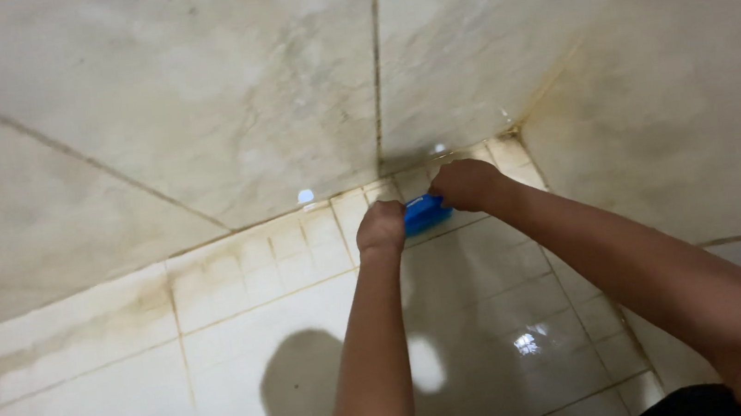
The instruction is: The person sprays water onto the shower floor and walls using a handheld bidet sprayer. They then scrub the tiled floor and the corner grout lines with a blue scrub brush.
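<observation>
Far-left floor: pale glazed floor tiles (85,398) with brown staining along the grout lines, wet-looking and shiny.
Left wall: large marbled wall tiles (191,98), streaked and dull, meeting the floor in a grimy seam.
Left hand (381,229): curled into a closed fist over the left end of the brush, knuckles toward the wall; the fingers wrap it tightly, no gap showing.
Scrub brush (425,212): small, blue, plastic-backed, lying low on the floor right at the foot of the wall, near the corner, between the two hands. Only a short stretch of its back shows; the bristles are hidden underneath.
Handling: judged from its look, the brush is light and stiff, its back hard and not fragile — but wet plastic is likely slick, so a full wrap over the back at both ends looks the surest hold.
Right hand (466,183): closed over the right end of the brush, fingers folded down around it, wrist bent toward the corner.
Corner seam (520,130): where the two walls and floor meet, just beside the right hand, darkened with yellow-brown deposit.
Right wall (673,90): plain pale surface, stained near the corner.
Lower floor: the person's shadow (303,392) and bright glints of light — the surface appears wet.
</observation>
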